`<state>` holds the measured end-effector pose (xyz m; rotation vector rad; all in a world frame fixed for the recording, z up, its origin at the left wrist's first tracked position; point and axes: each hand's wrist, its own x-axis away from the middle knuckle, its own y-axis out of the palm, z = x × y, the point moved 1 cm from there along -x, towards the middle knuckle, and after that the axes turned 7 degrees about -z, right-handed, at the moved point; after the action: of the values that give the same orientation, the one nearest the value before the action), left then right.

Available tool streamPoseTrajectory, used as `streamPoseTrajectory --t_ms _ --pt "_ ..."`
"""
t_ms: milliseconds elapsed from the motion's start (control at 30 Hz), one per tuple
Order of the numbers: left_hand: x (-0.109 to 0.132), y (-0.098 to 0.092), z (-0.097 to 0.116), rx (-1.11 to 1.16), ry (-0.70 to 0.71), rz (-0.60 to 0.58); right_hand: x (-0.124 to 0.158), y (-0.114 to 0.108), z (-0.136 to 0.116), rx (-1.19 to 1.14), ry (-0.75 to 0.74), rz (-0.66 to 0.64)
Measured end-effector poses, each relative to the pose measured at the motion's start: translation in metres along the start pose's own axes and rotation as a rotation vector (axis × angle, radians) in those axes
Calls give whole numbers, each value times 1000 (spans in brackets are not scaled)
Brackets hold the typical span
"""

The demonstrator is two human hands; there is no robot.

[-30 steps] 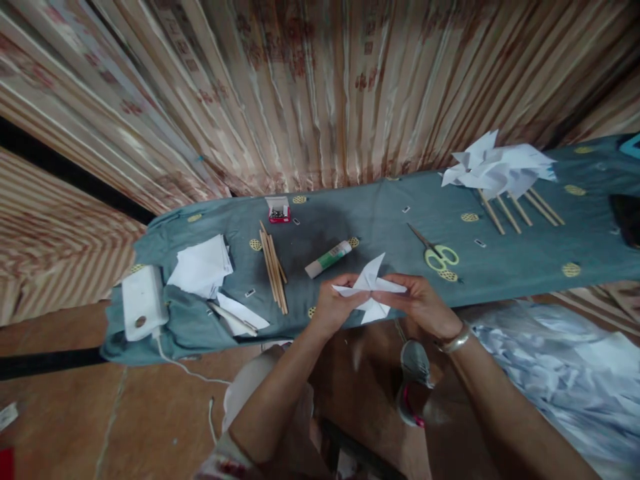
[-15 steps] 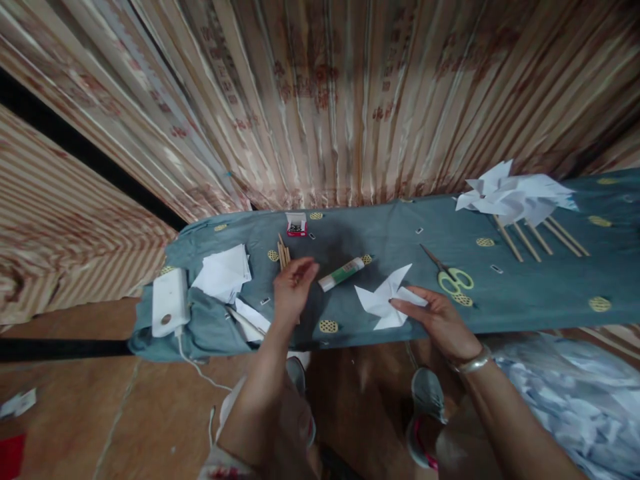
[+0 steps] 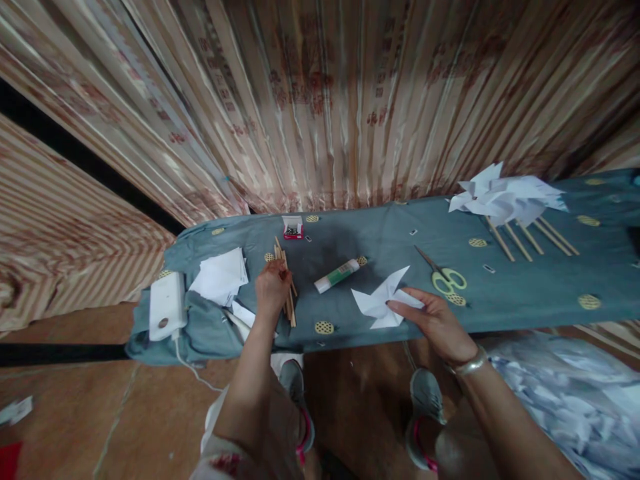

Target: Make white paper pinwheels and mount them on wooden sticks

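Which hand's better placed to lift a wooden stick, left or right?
Left, I'd say: the left hand is at the wooden sticks, though its grip is unclear. The right hand is farther off, holding the paper pinwheel.

The head-worn camera looks forward and down over the nearby table point(image 3: 385, 237) (a curtain point(image 3: 345, 120) beyond).

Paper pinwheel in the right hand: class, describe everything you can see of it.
The pinwheel is white and looks like folded paper, with pointed blades spreading from its middle. Its face is turned towards the camera, and no stick shows attached. The right hand pinches it from the right, thumb in front, partly covering it. It is held over the green-blue cloth, between the glue stick and scissors; whether it touches the cloth is unclear.
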<state>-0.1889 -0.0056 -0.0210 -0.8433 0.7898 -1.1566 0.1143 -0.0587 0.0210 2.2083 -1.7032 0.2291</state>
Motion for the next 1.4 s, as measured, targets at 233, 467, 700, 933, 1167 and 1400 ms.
streamPoseTrajectory --t_ms 233,467,700,933,1167,1400 --pt "-4 2 -4 1 -14 7 1 -1 0 32 -45 -17" --pt "-4 -1 -3 3 -26 -5 1 -3 2 34 -70 -19" --pt "-4 -2 -2 -16 -16 -25 2 -4 4 80 -97 -17" --pt "-1 -3 5 -111 -4 -77 4 0 -1 102 -124 -1" --pt "0 -5 13 -168 -39 -137 6 1 4 107 -153 -21" --pt "8 -20 26 97 -18 -65 15 9 -2 134 -206 -57"
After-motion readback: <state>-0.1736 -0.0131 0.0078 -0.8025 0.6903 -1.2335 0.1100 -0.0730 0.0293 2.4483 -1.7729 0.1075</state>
